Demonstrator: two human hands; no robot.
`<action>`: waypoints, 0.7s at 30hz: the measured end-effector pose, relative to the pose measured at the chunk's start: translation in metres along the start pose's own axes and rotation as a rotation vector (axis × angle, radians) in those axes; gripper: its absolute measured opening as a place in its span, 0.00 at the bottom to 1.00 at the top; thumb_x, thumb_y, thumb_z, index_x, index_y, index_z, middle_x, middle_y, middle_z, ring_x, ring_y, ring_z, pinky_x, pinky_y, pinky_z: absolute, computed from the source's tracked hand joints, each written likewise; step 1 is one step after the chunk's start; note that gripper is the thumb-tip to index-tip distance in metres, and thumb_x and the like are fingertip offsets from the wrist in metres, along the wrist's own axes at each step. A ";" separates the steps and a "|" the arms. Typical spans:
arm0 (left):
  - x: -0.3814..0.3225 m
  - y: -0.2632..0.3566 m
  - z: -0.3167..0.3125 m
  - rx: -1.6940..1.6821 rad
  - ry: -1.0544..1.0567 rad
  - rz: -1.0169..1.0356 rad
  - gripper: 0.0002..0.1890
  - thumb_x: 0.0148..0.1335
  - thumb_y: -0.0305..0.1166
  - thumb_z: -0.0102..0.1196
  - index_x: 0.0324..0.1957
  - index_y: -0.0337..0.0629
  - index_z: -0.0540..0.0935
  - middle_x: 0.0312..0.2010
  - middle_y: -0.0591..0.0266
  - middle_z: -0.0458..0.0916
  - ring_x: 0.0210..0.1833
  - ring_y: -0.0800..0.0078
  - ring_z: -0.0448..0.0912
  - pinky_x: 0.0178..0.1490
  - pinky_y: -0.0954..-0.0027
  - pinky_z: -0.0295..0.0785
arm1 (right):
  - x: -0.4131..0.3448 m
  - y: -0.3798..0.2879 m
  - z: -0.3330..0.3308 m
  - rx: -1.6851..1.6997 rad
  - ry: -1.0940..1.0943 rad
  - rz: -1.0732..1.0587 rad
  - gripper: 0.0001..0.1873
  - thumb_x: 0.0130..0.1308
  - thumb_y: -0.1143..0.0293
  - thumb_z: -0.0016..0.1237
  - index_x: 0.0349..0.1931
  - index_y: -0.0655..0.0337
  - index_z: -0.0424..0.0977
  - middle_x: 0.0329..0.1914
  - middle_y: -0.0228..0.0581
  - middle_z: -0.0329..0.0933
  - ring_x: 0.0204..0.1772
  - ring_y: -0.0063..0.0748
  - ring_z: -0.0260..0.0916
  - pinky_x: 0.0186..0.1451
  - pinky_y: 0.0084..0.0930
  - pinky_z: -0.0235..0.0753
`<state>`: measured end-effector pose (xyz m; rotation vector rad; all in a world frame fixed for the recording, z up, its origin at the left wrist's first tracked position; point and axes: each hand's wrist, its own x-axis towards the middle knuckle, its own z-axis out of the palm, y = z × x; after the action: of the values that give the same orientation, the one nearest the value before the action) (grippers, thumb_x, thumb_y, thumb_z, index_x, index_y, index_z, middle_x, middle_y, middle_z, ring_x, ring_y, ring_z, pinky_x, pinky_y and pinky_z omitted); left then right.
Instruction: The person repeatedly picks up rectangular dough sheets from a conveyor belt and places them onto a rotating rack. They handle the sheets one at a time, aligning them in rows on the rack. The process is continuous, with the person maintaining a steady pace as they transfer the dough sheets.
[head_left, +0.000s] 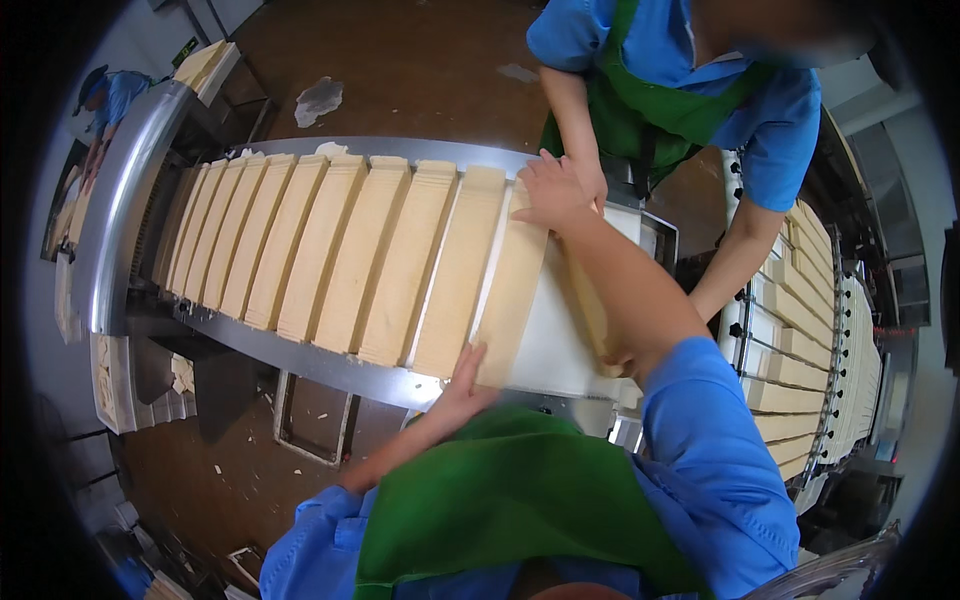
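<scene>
A row of long, pale, layered stacks of thin sheets (390, 255) lies crosswise on a white belt (559, 330) with metal side rails. At the right end of the row, my left hand (469, 382) grips the near end of one pale stack (512, 285). My right hand (555, 191) lies over that stack's far end, fingers spread across its top and edge. Just right of it, a co-worker's hands, one at the far end (592, 184) and one at the near end (622, 365), hold another stack (589, 292), partly hidden behind my right forearm.
The co-worker in a green apron (660, 97) stands across the belt. At right is a rack (795, 360) of similar pale pieces with black knobs. A curved metal cover (142, 202) spans the left end. Another person (112, 97) works far left. A metal frame (315, 420) stands below the rail.
</scene>
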<state>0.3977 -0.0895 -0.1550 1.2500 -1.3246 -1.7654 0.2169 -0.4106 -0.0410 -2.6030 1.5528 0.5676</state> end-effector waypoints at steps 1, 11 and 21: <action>0.000 0.001 -0.003 -0.060 -0.044 -0.019 0.46 0.64 0.26 0.59 0.78 0.45 0.45 0.79 0.42 0.28 0.53 0.70 0.78 0.55 0.70 0.74 | 0.015 -0.002 0.016 -0.025 -0.045 0.039 0.39 0.56 0.44 0.60 0.64 0.58 0.69 0.73 0.47 0.62 0.81 0.50 0.46 0.79 0.49 0.46; 0.001 -0.015 -0.017 -0.277 -0.218 -0.033 0.44 0.66 0.20 0.54 0.78 0.47 0.44 0.78 0.47 0.23 0.59 0.61 0.76 0.63 0.65 0.73 | 0.011 -0.027 0.102 0.571 0.496 0.367 0.30 0.57 0.50 0.58 0.53 0.62 0.74 0.60 0.51 0.69 0.66 0.49 0.64 0.63 0.45 0.70; 0.051 0.048 0.030 0.759 -0.003 0.275 0.47 0.54 0.40 0.70 0.73 0.40 0.59 0.70 0.37 0.60 0.65 0.43 0.70 0.60 0.58 0.75 | -0.141 0.105 0.111 0.374 0.261 0.655 0.39 0.55 0.39 0.57 0.55 0.64 0.73 0.56 0.50 0.72 0.60 0.48 0.71 0.63 0.42 0.73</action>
<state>0.3469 -0.1375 -0.1249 1.3360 -2.1580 -1.0899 0.0351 -0.3177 -0.0822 -1.9255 2.3337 -0.0614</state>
